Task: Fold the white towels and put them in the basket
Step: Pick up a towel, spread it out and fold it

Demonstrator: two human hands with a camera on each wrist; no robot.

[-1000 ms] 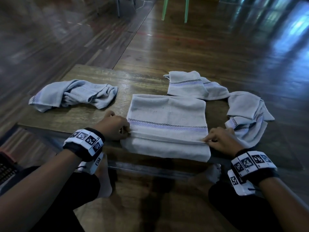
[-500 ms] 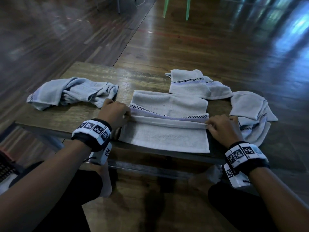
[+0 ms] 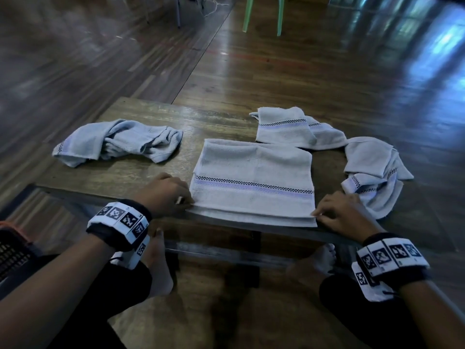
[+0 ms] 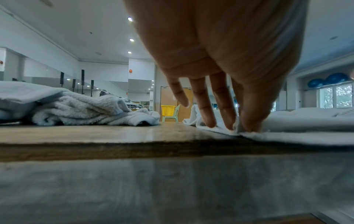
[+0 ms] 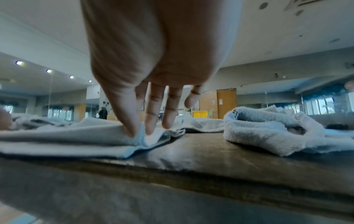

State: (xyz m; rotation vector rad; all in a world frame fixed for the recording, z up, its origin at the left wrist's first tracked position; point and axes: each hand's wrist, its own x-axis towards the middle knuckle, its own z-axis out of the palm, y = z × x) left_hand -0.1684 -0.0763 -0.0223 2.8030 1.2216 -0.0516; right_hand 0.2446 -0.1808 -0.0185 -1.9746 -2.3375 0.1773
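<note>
A white towel (image 3: 251, 170) with a purple checked stripe lies folded at the middle of the low wooden table (image 3: 141, 177). My left hand (image 3: 186, 201) pinches its near left corner, and in the left wrist view thumb and finger of that hand (image 4: 239, 128) squeeze the towel's edge (image 4: 306, 125). At the near right corner my right hand (image 3: 317, 214) pinches the top layer, and the wrist view shows this hand (image 5: 138, 133) holding the towel (image 5: 67, 136) there. A dark basket (image 3: 12, 248) with an orange rim sits on the floor at my left.
A crumpled towel (image 3: 118, 142) lies at the table's left. Two more towels (image 3: 284, 129) (image 3: 375, 170) lie at the back right and right edge. My knees and feet are under the table's front edge. Far off, a yellow basket (image 4: 168, 110) stands on a green chair.
Half a second ago both hands had carried the pinched edge up and away from me. They are now back at the front edge, and the striped layer lies flat.
</note>
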